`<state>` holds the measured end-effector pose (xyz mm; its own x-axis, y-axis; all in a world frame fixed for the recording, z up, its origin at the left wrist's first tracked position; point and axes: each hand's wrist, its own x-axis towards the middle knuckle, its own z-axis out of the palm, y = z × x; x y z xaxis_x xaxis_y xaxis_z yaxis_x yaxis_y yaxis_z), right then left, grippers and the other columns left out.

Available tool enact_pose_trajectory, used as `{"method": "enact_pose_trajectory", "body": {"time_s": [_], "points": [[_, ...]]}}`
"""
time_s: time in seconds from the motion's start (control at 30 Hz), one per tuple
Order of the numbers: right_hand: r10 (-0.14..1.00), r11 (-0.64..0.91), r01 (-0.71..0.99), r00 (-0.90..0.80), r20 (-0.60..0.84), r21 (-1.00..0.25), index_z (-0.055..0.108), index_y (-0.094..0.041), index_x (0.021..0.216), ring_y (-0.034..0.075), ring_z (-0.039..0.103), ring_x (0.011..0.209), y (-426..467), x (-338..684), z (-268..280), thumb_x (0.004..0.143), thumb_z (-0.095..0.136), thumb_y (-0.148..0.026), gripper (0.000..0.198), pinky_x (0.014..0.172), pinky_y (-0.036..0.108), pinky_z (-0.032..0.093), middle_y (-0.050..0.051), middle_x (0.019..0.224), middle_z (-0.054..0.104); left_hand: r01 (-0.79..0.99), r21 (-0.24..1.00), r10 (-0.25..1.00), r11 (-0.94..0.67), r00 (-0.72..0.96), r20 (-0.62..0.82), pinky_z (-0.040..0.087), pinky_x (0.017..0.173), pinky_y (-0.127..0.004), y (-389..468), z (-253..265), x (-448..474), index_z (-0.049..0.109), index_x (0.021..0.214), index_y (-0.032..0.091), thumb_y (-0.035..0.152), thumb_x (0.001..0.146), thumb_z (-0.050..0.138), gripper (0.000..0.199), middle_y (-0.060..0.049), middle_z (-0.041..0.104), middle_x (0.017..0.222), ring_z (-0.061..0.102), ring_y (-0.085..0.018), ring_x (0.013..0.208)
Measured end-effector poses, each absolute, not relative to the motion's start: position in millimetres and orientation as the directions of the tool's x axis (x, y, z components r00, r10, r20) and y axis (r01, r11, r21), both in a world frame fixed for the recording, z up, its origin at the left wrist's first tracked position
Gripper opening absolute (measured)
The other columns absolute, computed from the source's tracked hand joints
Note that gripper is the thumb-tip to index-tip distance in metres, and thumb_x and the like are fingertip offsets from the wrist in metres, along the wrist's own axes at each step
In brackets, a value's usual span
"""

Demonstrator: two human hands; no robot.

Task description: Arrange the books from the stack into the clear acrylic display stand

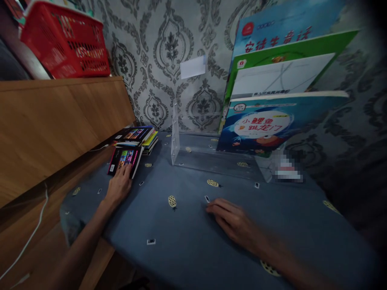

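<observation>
My left hand (119, 186) grips the near edge of a black book (123, 160), its fingers over the cover of small coloured pictures and its thumb out of sight. That book rests beside a stack of books (150, 141), topped by another dark book (133, 133). My right hand (226, 217), slightly blurred, is low over the blue tablecloth (187, 225), fingertips drawn together with nothing visible in them. Beyond it stands a clear acrylic rack (175, 133); its right part holds several upright picture books, the front one a blue picture book (260, 125).
To the left runs a wooden panel (60, 125) with a red plastic basket (65, 42) on its top. A white cable (38, 227) hangs below. Patterned wallpaper (169, 52) backs the table, and a small white card (192, 67) shows above the rack.
</observation>
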<state>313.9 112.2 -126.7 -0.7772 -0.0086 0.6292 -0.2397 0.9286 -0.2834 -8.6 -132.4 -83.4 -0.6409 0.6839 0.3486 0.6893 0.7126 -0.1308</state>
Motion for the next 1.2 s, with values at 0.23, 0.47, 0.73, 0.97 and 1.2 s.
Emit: {"method": "enact_pose_trajectory", "body": {"time_s": [0.23, 0.47, 0.73, 0.97, 1.2], "points": [[0.001, 0.922, -0.233, -0.797, 0.604, -0.309, 0.065, -0.020, 0.104, 0.019, 0.072, 0.090, 113.0, 314.0, -127.2, 0.098, 0.041, -0.008, 0.027, 0.074, 0.031, 0.062, 0.009, 0.098, 0.072, 0.729, -0.152, 0.743, 0.668, -0.643, 0.184, 0.055, 0.096, -0.040, -138.7, -86.1, 21.4, 0.065, 0.118, 0.016, 0.005, 0.084, 0.043, 0.042, -0.015, 0.069, 0.123, 0.065, -0.027, 0.115], [0.013, 0.916, -0.228, -0.805, 0.593, -0.330, 0.066, -0.022, 0.104, 0.019, 0.073, 0.091, 113.1, 314.5, -127.0, 0.096, 0.042, -0.008, 0.029, 0.078, 0.032, 0.062, 0.008, 0.098, 0.073, 0.848, -0.092, 0.851, 0.522, -0.510, 0.127, 0.055, 0.100, -0.041, -123.3, -87.6, 74.5, 0.063, 0.122, 0.023, 0.003, 0.082, 0.047, 0.047, -0.011, 0.066, 0.131, 0.058, -0.027, 0.127], [0.074, 0.928, -0.168, -0.793, 0.605, -0.332, 0.065, -0.021, 0.103, 0.019, 0.072, 0.089, 111.9, 317.7, -123.6, 0.095, 0.044, -0.006, 0.027, 0.078, 0.031, 0.061, 0.007, 0.097, 0.072, 0.978, 0.201, 0.998, 0.056, -0.055, -0.009, 0.041, 0.118, -0.043, -140.0, -87.6, 105.6, 0.049, 0.143, 0.029, 0.001, 0.081, 0.048, 0.068, -0.006, 0.051, 0.152, 0.041, -0.022, 0.145], [0.039, 0.940, -0.164, -0.817, 0.575, -0.298, 0.066, -0.021, 0.102, 0.019, 0.071, 0.093, 112.2, 319.2, -124.0, 0.091, 0.046, -0.002, 0.029, 0.083, 0.033, 0.061, 0.006, 0.098, 0.073, 0.954, 0.239, 0.974, 0.182, -0.208, 0.088, 0.052, 0.104, -0.036, -118.4, -44.6, 61.3, 0.061, 0.127, 0.029, 0.023, 0.098, 0.041, 0.036, -0.004, 0.069, 0.129, 0.065, -0.020, 0.117], [0.017, 0.947, -0.160, -0.842, 0.539, -0.280, 0.065, -0.021, 0.105, 0.020, 0.071, 0.095, 113.7, 321.5, -123.0, 0.090, 0.050, -0.001, 0.029, 0.085, 0.033, 0.060, 0.006, 0.102, 0.073, 0.679, -0.247, 0.674, 0.691, -0.483, 0.559, 0.040, 0.109, -0.052, -34.0, 2.2, -34.7, 0.043, 0.143, 0.006, 0.034, 0.095, 0.050, 0.056, -0.026, 0.051, 0.145, 0.050, -0.039, 0.131]]}}
